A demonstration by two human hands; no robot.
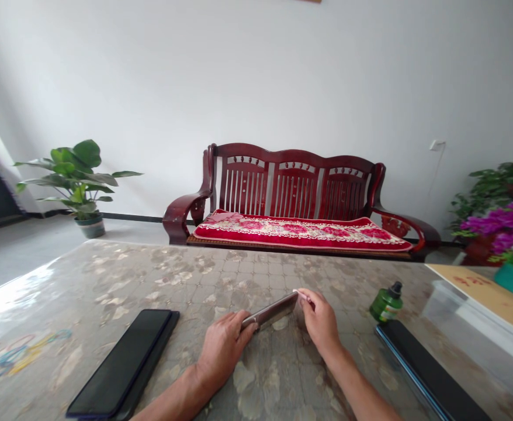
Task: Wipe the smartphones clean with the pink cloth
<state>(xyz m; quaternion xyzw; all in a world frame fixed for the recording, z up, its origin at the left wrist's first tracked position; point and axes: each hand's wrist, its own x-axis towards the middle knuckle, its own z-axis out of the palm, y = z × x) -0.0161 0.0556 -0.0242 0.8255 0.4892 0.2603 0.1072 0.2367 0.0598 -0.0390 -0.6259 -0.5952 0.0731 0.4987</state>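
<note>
A thin, slab-shaped phone [274, 311] is tilted on its edge above the patterned tabletop. My left hand [224, 345] is closed around its left end. At its far right corner, my right hand [320, 321] pinches a small pale stick [301, 294] with a white tip, which looks like a cotton swab. That tip meets or nearly meets the phone's corner; I cannot tell which. The phone's face is seen only at a steep angle.
To the left lie a black phone [122, 362], overlapping another dark slab, and several coloured rubber bands [20, 354]. On the right are a green bottle [387, 302], stacked dark phones [427, 368], a clear plastic box [471, 327] and purple flowers [510, 228]. A wooden bench [295, 193] stands beyond the table.
</note>
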